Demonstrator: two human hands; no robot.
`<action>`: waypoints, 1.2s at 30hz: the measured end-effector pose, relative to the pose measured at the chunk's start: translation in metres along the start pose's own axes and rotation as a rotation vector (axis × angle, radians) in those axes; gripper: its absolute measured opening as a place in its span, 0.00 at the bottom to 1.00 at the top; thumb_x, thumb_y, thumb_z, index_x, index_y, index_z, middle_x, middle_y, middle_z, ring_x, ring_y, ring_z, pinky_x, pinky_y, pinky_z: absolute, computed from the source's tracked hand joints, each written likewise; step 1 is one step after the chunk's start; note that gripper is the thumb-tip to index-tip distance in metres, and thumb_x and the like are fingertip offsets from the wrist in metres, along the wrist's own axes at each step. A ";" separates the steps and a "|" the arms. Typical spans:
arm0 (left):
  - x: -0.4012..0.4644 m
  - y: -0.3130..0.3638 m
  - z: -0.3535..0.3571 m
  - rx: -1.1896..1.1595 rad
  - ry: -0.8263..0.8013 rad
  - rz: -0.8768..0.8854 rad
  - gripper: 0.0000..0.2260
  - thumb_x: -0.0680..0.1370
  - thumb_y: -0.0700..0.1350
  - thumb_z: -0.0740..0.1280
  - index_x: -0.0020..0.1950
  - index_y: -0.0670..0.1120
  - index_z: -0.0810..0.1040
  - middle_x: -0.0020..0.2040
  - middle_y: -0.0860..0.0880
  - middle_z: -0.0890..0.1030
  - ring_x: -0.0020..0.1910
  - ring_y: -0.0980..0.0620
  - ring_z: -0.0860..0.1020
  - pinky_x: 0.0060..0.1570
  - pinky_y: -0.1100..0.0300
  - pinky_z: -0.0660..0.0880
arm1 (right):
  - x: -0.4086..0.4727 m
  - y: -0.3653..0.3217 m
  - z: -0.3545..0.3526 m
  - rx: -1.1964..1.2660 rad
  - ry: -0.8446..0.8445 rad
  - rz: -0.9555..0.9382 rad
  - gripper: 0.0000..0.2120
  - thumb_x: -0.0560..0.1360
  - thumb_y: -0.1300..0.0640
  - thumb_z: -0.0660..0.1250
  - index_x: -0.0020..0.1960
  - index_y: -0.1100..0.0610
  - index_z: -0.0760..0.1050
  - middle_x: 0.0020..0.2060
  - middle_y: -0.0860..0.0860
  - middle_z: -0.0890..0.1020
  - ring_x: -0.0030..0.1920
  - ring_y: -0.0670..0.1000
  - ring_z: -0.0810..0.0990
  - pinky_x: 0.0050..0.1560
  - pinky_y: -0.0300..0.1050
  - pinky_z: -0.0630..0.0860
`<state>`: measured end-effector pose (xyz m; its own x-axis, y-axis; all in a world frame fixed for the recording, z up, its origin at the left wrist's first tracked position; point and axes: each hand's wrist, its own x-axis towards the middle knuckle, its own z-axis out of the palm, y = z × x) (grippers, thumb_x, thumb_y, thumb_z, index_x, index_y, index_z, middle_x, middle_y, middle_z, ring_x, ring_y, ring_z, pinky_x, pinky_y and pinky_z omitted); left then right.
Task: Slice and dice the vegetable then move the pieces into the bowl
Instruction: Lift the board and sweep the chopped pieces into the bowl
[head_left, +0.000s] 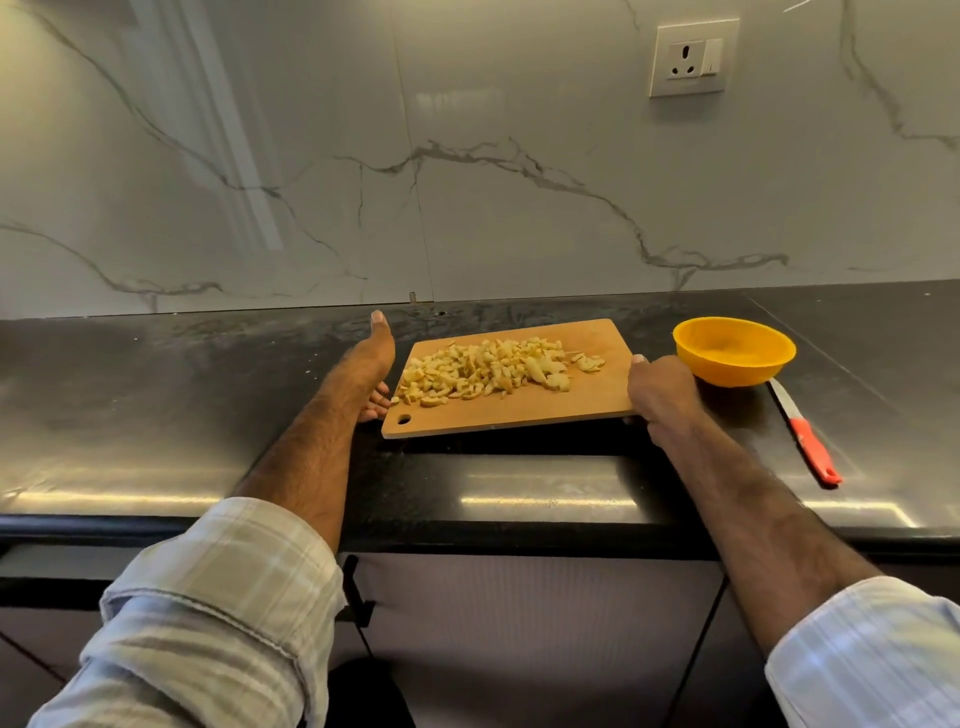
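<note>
A flat rectangular wooden cutting board (550, 402) with rounded corners and a small hanging hole in its near left corner is held over a dark, polished stone countertop (156, 395); a shadow lies beneath its near edge, and the board appears raised slightly off the surface. A loose heap of pale yellow diced vegetable pieces (488, 371), irregular and chunky, is spread across the middle and left of the board, with a few thin slices lying apart toward the right. The left hand (371, 364) is set against the board's left edge, thumb pointing up and away, the fingers reaching under the edge with only their tips seen. The right hand (660, 389) is curled round the board's right edge, thumb on top and fingers hidden beneath. Just beside that hand, to the right, a round, smooth orange plastic bowl (734, 352) stands on the countertop, nothing seen inside it. A small knife (802, 431) with a narrow steel blade and an orange-red plastic handle lies near the bowl, blade toward it. Rolled pale checked shirt sleeves (223, 597) cover the upper forearms. A glossy white veined marble backsplash (311, 156) carries a white wall socket (693, 57).
</note>
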<state>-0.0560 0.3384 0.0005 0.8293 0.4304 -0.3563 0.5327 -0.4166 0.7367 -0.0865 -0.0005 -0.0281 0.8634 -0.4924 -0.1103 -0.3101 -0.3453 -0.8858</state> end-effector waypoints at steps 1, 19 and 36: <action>-0.001 -0.002 0.000 -0.042 -0.004 -0.012 0.52 0.77 0.79 0.40 0.58 0.34 0.79 0.52 0.38 0.84 0.48 0.44 0.83 0.43 0.54 0.80 | 0.000 0.000 0.000 0.028 0.006 -0.012 0.20 0.87 0.48 0.59 0.70 0.63 0.73 0.45 0.55 0.79 0.37 0.52 0.79 0.28 0.44 0.69; -0.010 0.063 0.050 -0.743 -0.349 0.170 0.43 0.79 0.75 0.43 0.57 0.43 0.83 0.46 0.41 0.88 0.38 0.46 0.87 0.38 0.49 0.85 | 0.069 -0.046 -0.082 0.205 0.005 -0.028 0.15 0.86 0.50 0.62 0.56 0.63 0.75 0.43 0.61 0.82 0.31 0.57 0.81 0.23 0.44 0.76; 0.013 0.117 0.094 -0.903 -0.262 0.170 0.43 0.77 0.78 0.46 0.69 0.49 0.81 0.54 0.42 0.88 0.49 0.42 0.88 0.38 0.45 0.85 | 0.102 -0.003 -0.129 -0.724 0.369 -0.236 0.14 0.75 0.55 0.70 0.55 0.63 0.80 0.51 0.63 0.84 0.49 0.66 0.82 0.40 0.50 0.73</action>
<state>0.0331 0.2196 0.0281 0.9535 0.1828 -0.2398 0.1606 0.3652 0.9170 -0.0492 -0.1529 0.0219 0.7909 -0.5294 0.3070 -0.4256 -0.8363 -0.3457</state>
